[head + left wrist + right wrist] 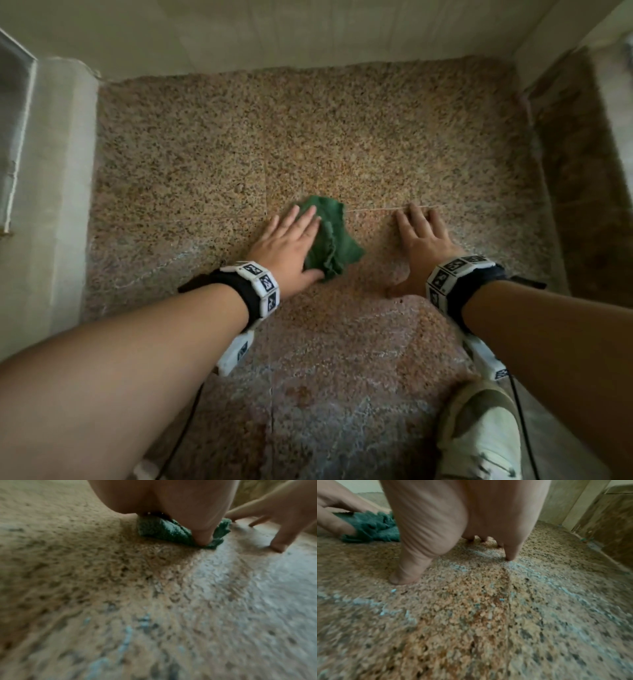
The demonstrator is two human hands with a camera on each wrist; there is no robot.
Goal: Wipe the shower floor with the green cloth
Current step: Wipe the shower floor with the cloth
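A crumpled green cloth [330, 240] lies on the speckled brown granite shower floor [239, 144] near its middle. My left hand [291, 240] lies flat on the cloth's left part with straight fingers, and its thumb presses the cloth's near edge [173, 532]. The cloth [373, 527] bunches up to the right of that hand. My right hand [423, 236] rests spread on the bare floor a little to the right of the cloth, fingertips down [510, 557], holding nothing.
Pale walls close the floor at the back [308, 34] and a white curb [58, 192] runs along the left. A brown stone edge [582, 171] borders the right. My light shoe [479, 431] stands on the floor at the near right. Whitish streaks mark the near floor [342, 394].
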